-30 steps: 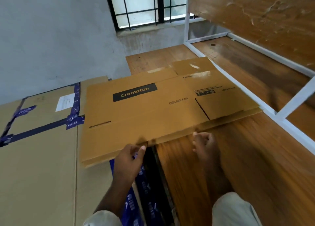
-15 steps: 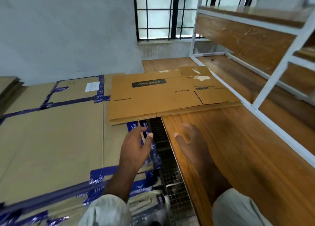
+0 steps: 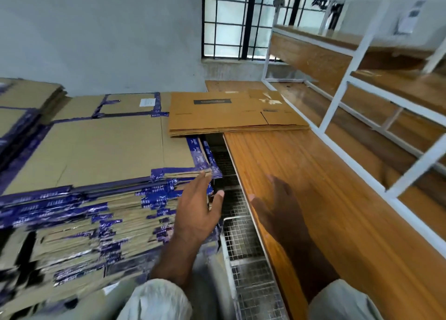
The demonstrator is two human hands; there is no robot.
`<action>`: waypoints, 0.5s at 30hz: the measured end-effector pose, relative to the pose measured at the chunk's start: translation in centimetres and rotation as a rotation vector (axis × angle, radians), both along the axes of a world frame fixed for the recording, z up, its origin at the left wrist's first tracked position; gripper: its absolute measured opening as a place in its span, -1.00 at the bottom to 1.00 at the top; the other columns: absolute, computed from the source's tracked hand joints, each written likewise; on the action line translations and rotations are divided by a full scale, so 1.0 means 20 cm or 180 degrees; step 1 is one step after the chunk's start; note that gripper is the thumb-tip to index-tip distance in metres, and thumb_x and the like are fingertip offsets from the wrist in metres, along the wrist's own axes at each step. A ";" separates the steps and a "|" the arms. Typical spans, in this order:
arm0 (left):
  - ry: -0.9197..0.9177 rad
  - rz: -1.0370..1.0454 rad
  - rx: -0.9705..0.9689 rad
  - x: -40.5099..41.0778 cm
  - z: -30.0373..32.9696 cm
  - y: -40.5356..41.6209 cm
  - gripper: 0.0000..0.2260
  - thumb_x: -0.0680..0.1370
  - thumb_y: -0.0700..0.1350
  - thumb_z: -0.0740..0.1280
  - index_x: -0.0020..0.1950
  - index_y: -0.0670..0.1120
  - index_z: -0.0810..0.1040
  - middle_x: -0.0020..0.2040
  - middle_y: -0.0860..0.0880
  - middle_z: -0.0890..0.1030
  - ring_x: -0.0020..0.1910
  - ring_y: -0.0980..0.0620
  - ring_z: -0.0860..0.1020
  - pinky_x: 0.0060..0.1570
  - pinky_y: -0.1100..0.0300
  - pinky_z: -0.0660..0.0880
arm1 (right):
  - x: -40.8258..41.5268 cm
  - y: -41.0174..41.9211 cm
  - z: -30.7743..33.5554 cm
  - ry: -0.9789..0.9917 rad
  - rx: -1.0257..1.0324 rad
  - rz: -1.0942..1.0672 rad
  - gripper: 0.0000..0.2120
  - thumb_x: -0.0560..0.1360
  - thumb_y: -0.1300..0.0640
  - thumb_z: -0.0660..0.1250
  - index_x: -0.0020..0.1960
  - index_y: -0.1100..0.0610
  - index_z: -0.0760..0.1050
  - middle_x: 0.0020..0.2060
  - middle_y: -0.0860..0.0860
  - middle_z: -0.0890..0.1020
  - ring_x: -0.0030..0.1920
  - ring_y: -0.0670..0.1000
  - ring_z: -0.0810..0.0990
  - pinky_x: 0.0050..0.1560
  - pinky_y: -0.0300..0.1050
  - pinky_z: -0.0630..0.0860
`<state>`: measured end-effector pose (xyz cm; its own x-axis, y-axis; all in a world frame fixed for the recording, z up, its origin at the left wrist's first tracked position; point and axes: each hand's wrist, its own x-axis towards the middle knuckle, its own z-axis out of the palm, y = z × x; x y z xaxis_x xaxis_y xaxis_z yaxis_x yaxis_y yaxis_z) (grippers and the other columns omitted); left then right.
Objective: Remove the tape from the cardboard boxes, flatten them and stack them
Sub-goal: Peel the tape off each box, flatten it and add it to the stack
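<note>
Wooden worktop (image 3: 337, 211) carries flattened box (image 3: 229, 112) over its far-left edge; left hand (image 3: 196, 213) and right hand (image 3: 277, 211) spread wide, holding nothing.

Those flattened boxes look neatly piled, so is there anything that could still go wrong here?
The brown box bridges the gap between the taped stack and the wooden shelf, so it might sag or slip down. Both hands are open, steadying nothing. The stack's ragged front edges could slide.
</note>
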<state>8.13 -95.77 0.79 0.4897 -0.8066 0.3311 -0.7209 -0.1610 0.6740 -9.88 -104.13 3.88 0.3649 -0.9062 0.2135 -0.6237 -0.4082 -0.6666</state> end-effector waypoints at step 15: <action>-0.0507 0.0079 0.0341 -0.91 -0.08 0.73 -0.39 0.61 0.25 0.02 0.57 -0.01 0.37 0.57 -0.06 0.36 0.52 -0.08 0.33 0.39 -0.28 0.35 | -0.84 0.73 -0.18 0.0725 -0.0402 0.0472 -0.17 0.60 -0.27 0.25 0.69 0.02 -0.05 0.67 0.09 0.02 0.66 0.11 -0.06 0.60 0.23 0.06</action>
